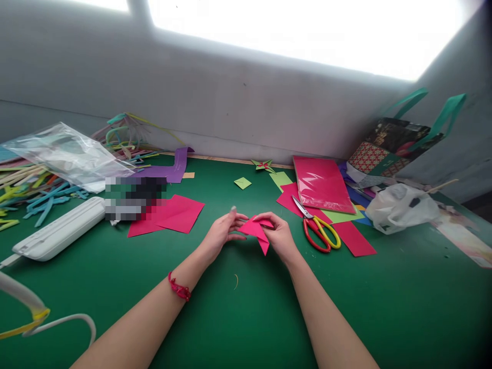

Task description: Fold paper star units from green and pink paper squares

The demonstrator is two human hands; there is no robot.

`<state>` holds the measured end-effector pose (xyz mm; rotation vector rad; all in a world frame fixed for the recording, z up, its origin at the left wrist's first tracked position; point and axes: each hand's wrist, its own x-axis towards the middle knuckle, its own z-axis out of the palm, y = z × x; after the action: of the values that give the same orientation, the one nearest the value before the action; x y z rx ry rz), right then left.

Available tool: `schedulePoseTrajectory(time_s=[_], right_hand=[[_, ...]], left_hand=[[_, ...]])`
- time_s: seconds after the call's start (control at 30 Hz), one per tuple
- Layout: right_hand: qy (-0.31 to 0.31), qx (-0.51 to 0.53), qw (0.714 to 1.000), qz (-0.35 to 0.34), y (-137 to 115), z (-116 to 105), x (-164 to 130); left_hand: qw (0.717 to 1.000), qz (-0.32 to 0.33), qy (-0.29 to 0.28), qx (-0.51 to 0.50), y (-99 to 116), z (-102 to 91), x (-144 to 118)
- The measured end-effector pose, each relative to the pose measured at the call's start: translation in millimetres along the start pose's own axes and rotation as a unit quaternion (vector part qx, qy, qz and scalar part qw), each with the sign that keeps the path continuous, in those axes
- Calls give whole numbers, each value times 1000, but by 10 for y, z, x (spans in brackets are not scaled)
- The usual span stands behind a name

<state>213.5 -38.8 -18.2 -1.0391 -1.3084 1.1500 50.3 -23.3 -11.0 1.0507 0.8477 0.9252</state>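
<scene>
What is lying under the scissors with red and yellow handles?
The scissors lie on a pink paper sheet and a light green sheet, on the green table. Anything beneath those sheets is covered.

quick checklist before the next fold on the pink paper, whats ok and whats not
1. Both hands on the paper: ok. Left hand and right hand pinch the folded pink paper from either side.
2. Paper off the mat: ok, it is held just above the green mat.
3. Bare mat in front of the hands: ok.
4. Scissors away from the fingers: ok, they lie to the right, apart from the right hand.
5. Spare pink sheets to hand: ok, lying flat to the left.
6. Creases sharp and even: cannot tell, too small.
</scene>
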Motion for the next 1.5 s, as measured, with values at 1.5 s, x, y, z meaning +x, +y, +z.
schedulePoseTrajectory(time_s=[1.5], right_hand=[[-68,-358,902,-233,-53,-132,-11]], left_hand=[[999,-15,35,39,-60,-78,6]])
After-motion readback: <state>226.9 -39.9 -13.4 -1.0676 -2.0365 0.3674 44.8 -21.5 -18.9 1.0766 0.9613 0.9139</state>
